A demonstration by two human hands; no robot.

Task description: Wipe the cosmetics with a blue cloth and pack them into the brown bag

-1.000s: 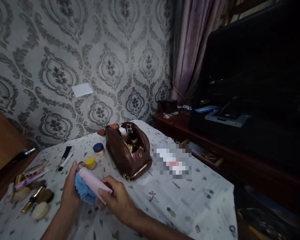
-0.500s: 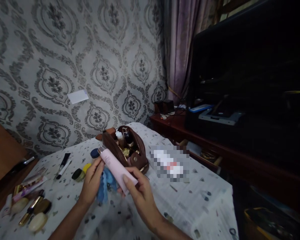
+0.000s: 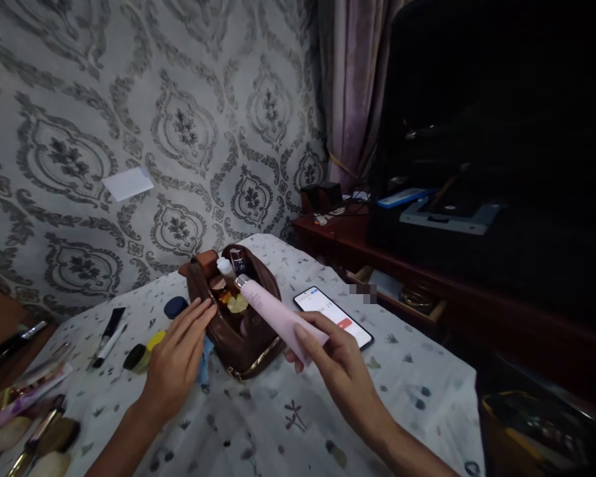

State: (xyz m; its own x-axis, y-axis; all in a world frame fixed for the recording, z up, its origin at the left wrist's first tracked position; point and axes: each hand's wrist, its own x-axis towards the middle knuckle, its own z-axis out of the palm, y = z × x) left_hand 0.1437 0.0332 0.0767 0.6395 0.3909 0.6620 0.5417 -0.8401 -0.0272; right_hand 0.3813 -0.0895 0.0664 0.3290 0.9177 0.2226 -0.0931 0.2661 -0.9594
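Note:
A pink squeeze tube (image 3: 278,315) with a silver cap is gripped at its flat end by my right hand (image 3: 340,354). Its cap end hangs over the mouth of a brown cosmetic bag (image 3: 215,331), which stands unzipped. Inside the bag are a white-capped bottle (image 3: 225,268), a dark bottle (image 3: 240,263) and some yellowish items. My left hand (image 3: 176,354) lies with straight fingers against the bag's left side, holding nothing. Beneath that hand shows a bit of blue cloth (image 3: 204,364).
A phone (image 3: 337,318) lies right of the bag. At left are a blue lid (image 3: 176,307), a yellow lid (image 3: 156,340), a dark-lidded jar (image 3: 136,358), two slim tubes (image 3: 111,338) and several cosmetics. An open drawer (image 3: 402,298) juts beside the table's right edge.
My left hand has let go of the pink tube and moved onto the bag's side. My right hand has carried the tube rightward, over the bag's opening.

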